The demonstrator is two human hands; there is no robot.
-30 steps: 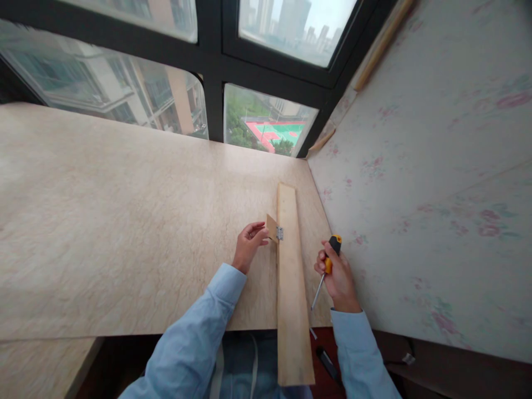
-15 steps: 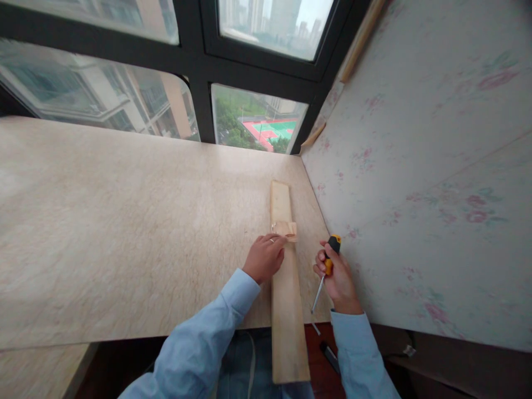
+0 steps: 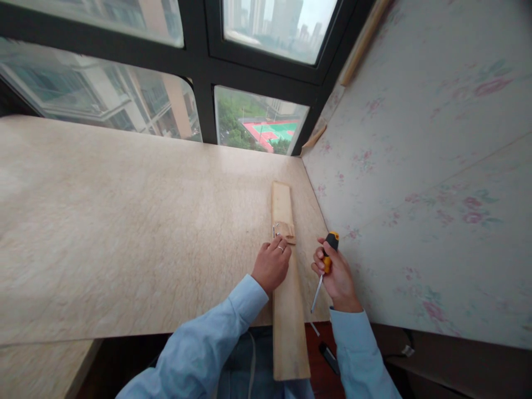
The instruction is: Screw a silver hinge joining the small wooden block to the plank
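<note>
A long wooden board [image 3: 290, 327] lies lengthwise in front of me, its near end jutting past the counter's front edge. Across it rests a small thin wooden piece [image 3: 286, 229], folded flat on top, with a bit of the metal hinge [image 3: 275, 229] showing at its left side. My left hand [image 3: 272, 264] reaches over the board, fingers closed together at the near edge of the small piece; the fingertips are partly hidden. Right of the board, my right hand [image 3: 336, 274] grips a black-and-yellow screwdriver [image 3: 331, 244], its shaft pointing down toward me.
The marbled counter [image 3: 124, 233] stretches left under the dark window frame [image 3: 203, 105]. A flowered wall [image 3: 436, 166] stands close on the right. Below the counter edge, a black-handled tool [image 3: 328, 357] lies on a dark red surface.
My left hand swung the small hinged piece rightward from upright beside the board onto its top, then shifted slightly right along its edge. The right hand with the screwdriver has barely moved.
</note>
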